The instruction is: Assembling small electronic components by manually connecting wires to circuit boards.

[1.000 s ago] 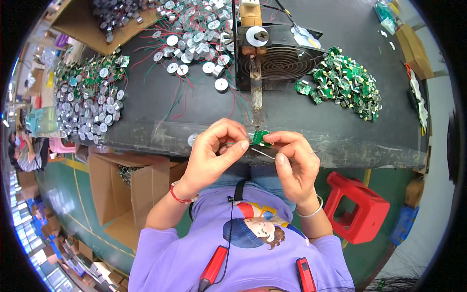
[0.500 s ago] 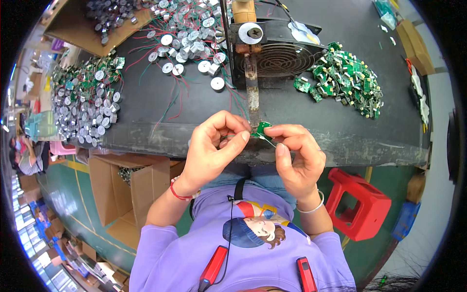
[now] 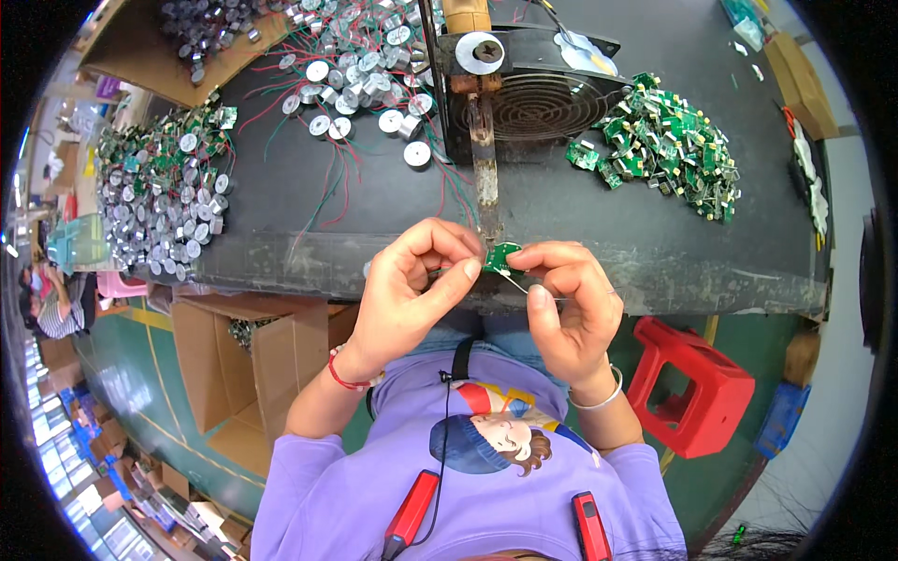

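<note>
A small green circuit board is just below the tip of an upright soldering iron, near the table's front edge. My left hand is closed in a pinch at the board's left edge; what lies between its fingers is hidden. From the other side my right hand grips the board's right edge with its fingertips. A thin pale wire runs from the board toward the right thumb. Whether the iron's tip touches the board, I cannot tell.
A black fan stands behind the iron. Green circuit boards are heaped at right. Motors with red and green wires lie at back left, more motors at far left. Below are a cardboard box and a red stool.
The circuit board has come slightly down and turned, so more of its flat face shows. Both hands keep nearly the same place and hold.
</note>
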The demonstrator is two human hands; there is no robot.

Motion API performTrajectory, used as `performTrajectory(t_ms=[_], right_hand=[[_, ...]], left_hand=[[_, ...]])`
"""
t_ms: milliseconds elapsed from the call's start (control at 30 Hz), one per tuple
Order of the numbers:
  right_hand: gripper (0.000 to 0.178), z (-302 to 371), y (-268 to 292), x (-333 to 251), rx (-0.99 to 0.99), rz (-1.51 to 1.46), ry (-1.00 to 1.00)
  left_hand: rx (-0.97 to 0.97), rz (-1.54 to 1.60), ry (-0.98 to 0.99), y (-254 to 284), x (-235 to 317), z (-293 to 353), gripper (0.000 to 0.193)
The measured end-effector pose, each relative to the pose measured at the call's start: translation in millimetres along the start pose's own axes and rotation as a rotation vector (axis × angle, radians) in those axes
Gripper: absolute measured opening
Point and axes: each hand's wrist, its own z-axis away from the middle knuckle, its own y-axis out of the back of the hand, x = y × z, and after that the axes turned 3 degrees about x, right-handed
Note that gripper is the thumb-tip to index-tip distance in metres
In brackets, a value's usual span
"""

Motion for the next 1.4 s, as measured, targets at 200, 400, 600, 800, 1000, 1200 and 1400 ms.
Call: performTrajectory(t_ms=[200, 400, 600, 800, 1000, 1200, 1400], right_hand=[[0.013, 0.3, -3.4, -1.5, -0.008, 0.106, 0.048], [0.014, -3.2, -7.2, -6.0, 0.008, 0.163, 0.079], [0.014, 1.0, -5.8, -2.6, -0.004, 0.167, 0.066], [0.006, 6.2, -0.1, -2.1, -0.055, 0.066, 0.079], [0.01, 29.9, 14.8, 5.2, 0.034, 0.251, 0.009], [0.004, 51.6, 26.5, 4.6, -0.016, 0.364, 0.093], [0.012, 60.7, 10.2, 2.9, -0.047, -0.089, -0.069]], left_hand=[[0.148, -0.077, -0.119, -10.0, -8.9, 0.8, 0.007], [0.194, -0.125, -0.186, -14.2, -9.8, 0.7, 0.01], [0.195, -0.167, -0.178, -12.8, -19.0, 3.9, 0.011], [0.201, -0.241, -0.164, -4.3, -6.9, 10.6, 0.012], [0.866, -1.244, -0.523, 94.6, 66.2, -9.8, 0.011], [0.585, -1.379, -0.605, 84.4, 79.0, -10.7, 0.017], [0.101, -1.401, -0.474, 42.7, 13.0, -60.6, 0.027]])
